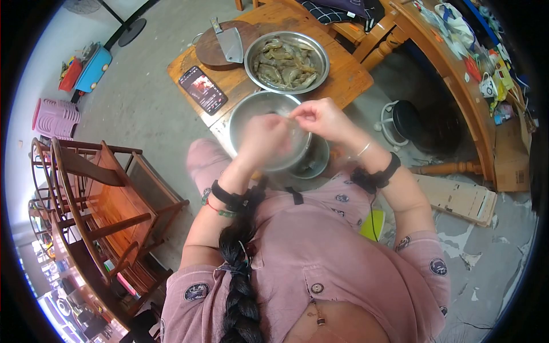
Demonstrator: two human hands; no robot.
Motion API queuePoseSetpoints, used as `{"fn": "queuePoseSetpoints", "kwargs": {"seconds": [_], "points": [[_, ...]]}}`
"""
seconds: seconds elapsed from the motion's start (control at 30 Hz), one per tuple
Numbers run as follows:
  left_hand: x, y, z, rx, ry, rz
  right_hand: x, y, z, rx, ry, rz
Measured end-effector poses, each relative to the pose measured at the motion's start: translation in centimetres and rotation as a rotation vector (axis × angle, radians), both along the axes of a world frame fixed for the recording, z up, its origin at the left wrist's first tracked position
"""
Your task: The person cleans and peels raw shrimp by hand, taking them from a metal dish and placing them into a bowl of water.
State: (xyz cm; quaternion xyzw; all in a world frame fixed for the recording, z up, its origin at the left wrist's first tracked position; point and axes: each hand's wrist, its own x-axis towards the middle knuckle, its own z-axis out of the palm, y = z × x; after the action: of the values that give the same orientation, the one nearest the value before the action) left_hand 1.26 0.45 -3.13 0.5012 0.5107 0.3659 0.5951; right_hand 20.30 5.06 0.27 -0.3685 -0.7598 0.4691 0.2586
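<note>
Both hands are over a metal bowl (243, 108) at the near edge of the wooden table. My left hand (266, 137) is smeared by motion, so its fingers cannot be made out. My right hand (323, 119) has thumb and fingertips pinched together near the left one, on something too small to name. Behind them stands a large steel basin of raw shrimp (286, 66). A cleaver (231, 44) lies on a round wooden board (214, 51). Below the bowl, a second metal bowl (311, 163) is partly hidden.
A lit phone (203, 90) lies on the table (346, 74) left of the bowl. Wooden chairs (117, 194) stand at the left. A black round stool (406, 121) is at the right, under a cluttered wooden table (457, 63).
</note>
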Motion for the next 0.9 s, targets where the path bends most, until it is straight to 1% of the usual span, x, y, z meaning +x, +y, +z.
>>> {"fn": "queuePoseSetpoints", "kwargs": {"seconds": [0.07, 0.1, 0.13, 0.17, 0.2, 0.27, 0.3, 0.37, 0.4, 0.43, 0.47, 0.53, 0.7, 0.77, 0.9], "points": [[-0.1, -0.1, 0.0, 0.034, 0.018, -0.024, 0.5, 0.7, -0.4, -0.255, 0.100, 0.029], [-0.3, -0.1, -0.1, 0.222, 0.166, -0.105, 0.7, 1.0, -0.3, -0.254, 0.100, 0.028], [-0.4, -0.1, -0.1, 0.410, 0.313, -0.188, 0.9, 1.3, -0.1, -0.323, 0.097, 0.073], [-0.3, -0.2, -0.2, 0.410, 0.313, -0.190, 1.0, 1.3, 0.1, -0.393, 0.093, 0.119], [-0.1, -0.4, 0.2, 0.401, 0.314, -0.177, 1.1, 1.3, 0.2, -0.393, 0.094, 0.117], [0.2, -0.8, 1.0, 0.391, 0.316, -0.167, 1.2, 1.2, 0.4, -0.566, 0.098, 0.033], [0.4, -1.0, 1.5, 0.418, 0.326, -0.134, 1.3, 1.2, 0.3, -0.565, 0.098, 0.032], [0.7, -1.1, 1.6, 0.444, 0.337, -0.102, 1.5, 1.0, -0.1, -0.769, 0.254, 0.018], [0.9, -1.2, 1.5, 0.547, 0.370, -0.063, 1.7, 1.0, -0.3, -0.770, 0.254, 0.017], [1.0, -1.2, 1.3, 0.650, 0.402, -0.023, 2.0, 1.1, -0.5, -0.853, 0.314, 0.035], [1.1, -1.3, 1.2, 0.649, 0.403, -0.024, 2.3, 1.1, -0.6, -0.937, 0.373, 0.053], [1.4, -1.3, 1.3, 0.887, 0.510, 0.052, 2.5, 1.1, -0.8, -0.979, 0.402, 0.057], [2.1, -1.6, 1.9, 0.907, 0.575, 0.096, 3.0, 1.2, -2.7, -1.081, 0.513, 0.068], [2.2, -1.7, 1.7, 0.935, 0.591, 0.110, 2.9, 0.5, -2.6, -1.149, 0.587, 0.004], [2.2, -1.7, 1.5, 0.966, 0.620, 0.133, 3.0, 0.4, -2.0, -1.102, 0.566, 0.042]]}}
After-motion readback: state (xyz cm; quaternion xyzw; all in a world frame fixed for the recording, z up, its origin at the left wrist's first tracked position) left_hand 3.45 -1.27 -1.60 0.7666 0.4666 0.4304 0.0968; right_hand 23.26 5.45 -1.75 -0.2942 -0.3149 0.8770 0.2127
